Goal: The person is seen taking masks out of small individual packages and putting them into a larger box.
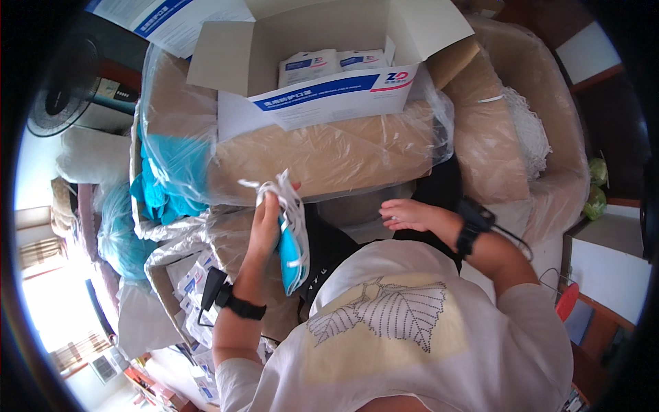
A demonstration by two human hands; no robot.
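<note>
My left hand (263,230) is closed around a bundle of blue face masks (294,255). Their white loops hang over the top and along the side, and the bundle is held upright in front of my lap. To the right, apart from the bundle, my right hand (410,215) hovers with its fingers loosely stretched and nothing visible in them. Beyond both hands stands an open white carton (329,104) with a blue stripe, its flaps spread. Small white packets (309,67) lie inside that carton.
The carton rests on a plastic-lined brown box (322,161). Blue masks (168,182) lie under clear plastic at the left. White packets (199,281) fill a lined box near my left forearm. White loops or cords (525,130) lie in a box at right. A fan (62,96) stands far left.
</note>
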